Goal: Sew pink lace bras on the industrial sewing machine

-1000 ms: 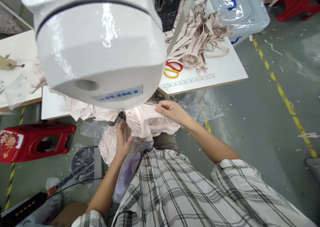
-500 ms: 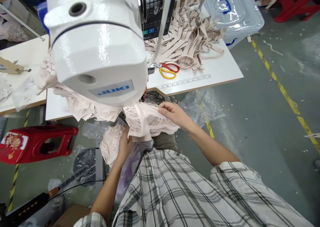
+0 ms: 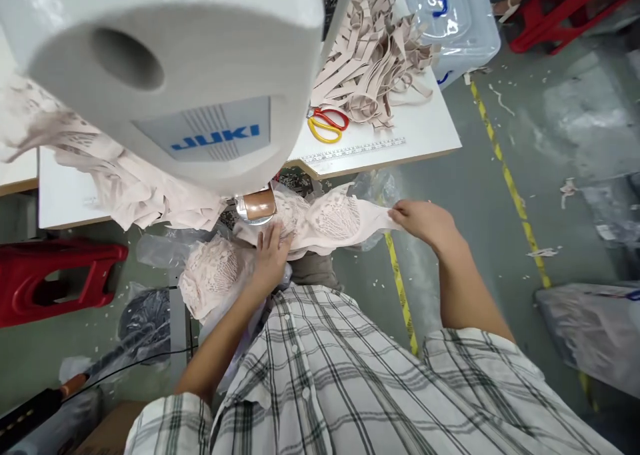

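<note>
A pale pink lace bra (image 3: 337, 218) is stretched sideways in front of the sewing machine (image 3: 200, 108), its left part under the machine head. My right hand (image 3: 425, 221) pinches the end of its wing on the right and holds it out. With fingers spread, my left hand (image 3: 270, 258) rests on the bra's near edge, just below the machine's round metal part (image 3: 257, 205). Beside that hand, more lace bra cups (image 3: 213, 271) hang in a bunch on the left. The machine head hides the needle.
On the white table lie red-and-yellow scissors (image 3: 327, 125), a clear ruler (image 3: 357, 151) and a heap of beige straps (image 3: 370, 68). More pink pieces (image 3: 140, 181) are piled left of the machine. A lidded plastic box (image 3: 455, 25) stands behind; a red stool (image 3: 60, 275) is at left.
My right hand has moved right, drawing the bra out straight with its lace cups showing. My left hand has gone from gripping the fabric to lying on it. The view has come closer to the machine.
</note>
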